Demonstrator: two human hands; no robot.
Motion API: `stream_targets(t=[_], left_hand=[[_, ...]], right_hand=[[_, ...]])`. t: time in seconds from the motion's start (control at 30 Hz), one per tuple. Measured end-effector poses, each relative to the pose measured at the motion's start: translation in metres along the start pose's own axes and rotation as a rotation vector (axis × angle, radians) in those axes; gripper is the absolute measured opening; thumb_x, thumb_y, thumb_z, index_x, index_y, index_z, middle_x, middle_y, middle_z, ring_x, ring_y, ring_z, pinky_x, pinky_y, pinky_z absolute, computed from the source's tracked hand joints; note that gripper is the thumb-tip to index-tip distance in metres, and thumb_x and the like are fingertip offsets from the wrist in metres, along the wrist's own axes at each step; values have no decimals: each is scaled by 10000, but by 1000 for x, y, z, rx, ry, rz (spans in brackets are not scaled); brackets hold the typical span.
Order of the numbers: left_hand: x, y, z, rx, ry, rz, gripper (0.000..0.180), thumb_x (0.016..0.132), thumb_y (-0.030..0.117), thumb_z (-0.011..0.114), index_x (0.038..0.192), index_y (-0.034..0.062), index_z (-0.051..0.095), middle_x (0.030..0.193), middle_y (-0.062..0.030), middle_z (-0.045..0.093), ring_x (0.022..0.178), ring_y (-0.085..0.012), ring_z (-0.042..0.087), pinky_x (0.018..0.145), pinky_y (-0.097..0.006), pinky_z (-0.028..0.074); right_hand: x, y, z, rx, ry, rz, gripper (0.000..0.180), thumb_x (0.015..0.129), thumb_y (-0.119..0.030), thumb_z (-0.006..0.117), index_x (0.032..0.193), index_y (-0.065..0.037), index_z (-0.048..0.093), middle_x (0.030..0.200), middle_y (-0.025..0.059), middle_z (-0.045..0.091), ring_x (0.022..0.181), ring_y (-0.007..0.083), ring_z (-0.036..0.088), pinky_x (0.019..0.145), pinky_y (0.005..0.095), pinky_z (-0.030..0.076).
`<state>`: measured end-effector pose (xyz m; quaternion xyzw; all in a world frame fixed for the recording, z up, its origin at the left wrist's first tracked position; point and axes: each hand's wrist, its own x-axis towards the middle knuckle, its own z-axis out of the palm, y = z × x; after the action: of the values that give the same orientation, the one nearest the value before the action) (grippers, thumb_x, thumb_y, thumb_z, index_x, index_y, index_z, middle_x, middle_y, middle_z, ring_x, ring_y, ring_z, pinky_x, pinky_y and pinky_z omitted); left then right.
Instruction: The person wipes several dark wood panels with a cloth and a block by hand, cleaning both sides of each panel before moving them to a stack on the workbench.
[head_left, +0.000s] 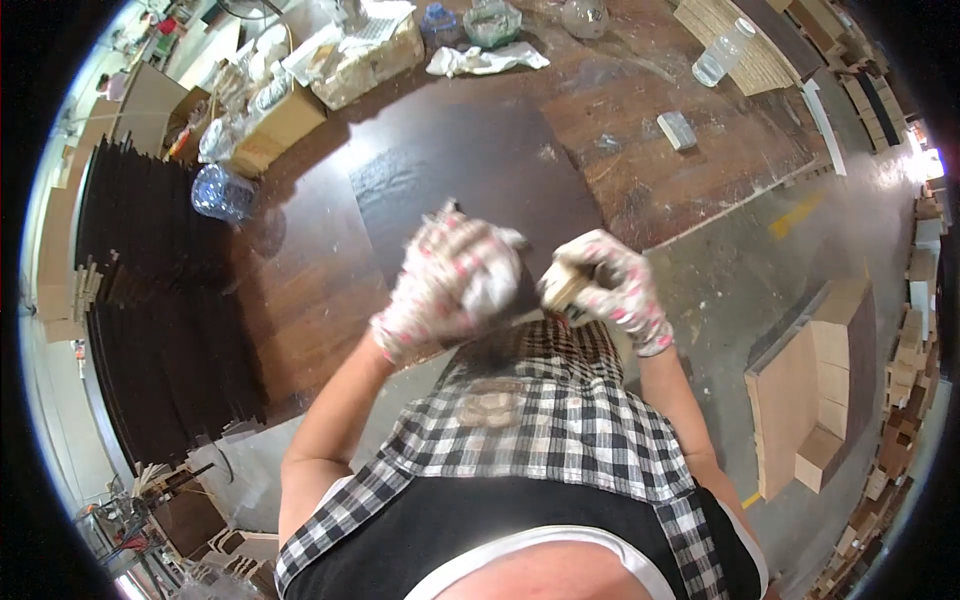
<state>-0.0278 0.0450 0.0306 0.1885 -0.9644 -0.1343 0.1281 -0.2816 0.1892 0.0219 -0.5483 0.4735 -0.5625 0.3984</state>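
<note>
A flat dark brown panel (460,150) lies on the wooden table in front of me. Over its near edge is my left hand (450,275), in a white glove with pink spots and smeared by motion. Its fingers are closed around what looks like a white rag (492,285). Just right of it, at the panel's near right corner, my right hand (615,285) wears a matching glove. Between its thumb and fingers it grips a small tan block (563,284) with a dark underside; its exact kind is unclear.
Dark panels (165,300) are stacked at the left. Along the far side stand a clear blue-tinted bottle (222,193), a cardboard box (275,130), a glass bowl (493,24) and a crumpled white cloth (487,60). A pale block (677,131) and a clear bottle (722,55) sit at right. An opened carton (790,400) rests on the floor.
</note>
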Motion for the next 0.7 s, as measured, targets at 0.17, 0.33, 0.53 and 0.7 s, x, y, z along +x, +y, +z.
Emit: stream_targets(t=[0.17,0.33,0.53,0.7], left_hand=[[51,1,-10,-87,-106,81,1025,527,362,917,1444,171,502,1466,-149,488,1424,-413,366,1152,-602,289],[115,-83,18,90,325,-350,1001,491,382,937,1374,125,541,1344,-192,544,1263,-430,478,1089,-526,386],[153,5,32,-39,263,-63,942,541,385,916,1384,193,542,1367,-140,535,1327,-415,445,1143,-561,318],[135,-21,17,66,243,-192,922,566,394,914,1361,93,554,1362,-152,564,1261,-403,511,1079,-505,395]], right_hand=[[19,-10,7,326,-307,186,403,810,-94,763,1190,1,669,1126,92,654,1106,199,613,1002,349,458],[27,-14,7,199,-439,157,404,821,-165,761,1195,-39,676,1108,80,649,1090,215,623,987,357,472],[31,-10,-6,661,-519,311,392,831,-145,762,1198,-41,674,1137,61,648,1080,193,624,978,341,482],[18,-27,-64,828,-272,226,395,741,-169,789,1085,5,701,1054,156,657,970,255,663,864,381,543]])
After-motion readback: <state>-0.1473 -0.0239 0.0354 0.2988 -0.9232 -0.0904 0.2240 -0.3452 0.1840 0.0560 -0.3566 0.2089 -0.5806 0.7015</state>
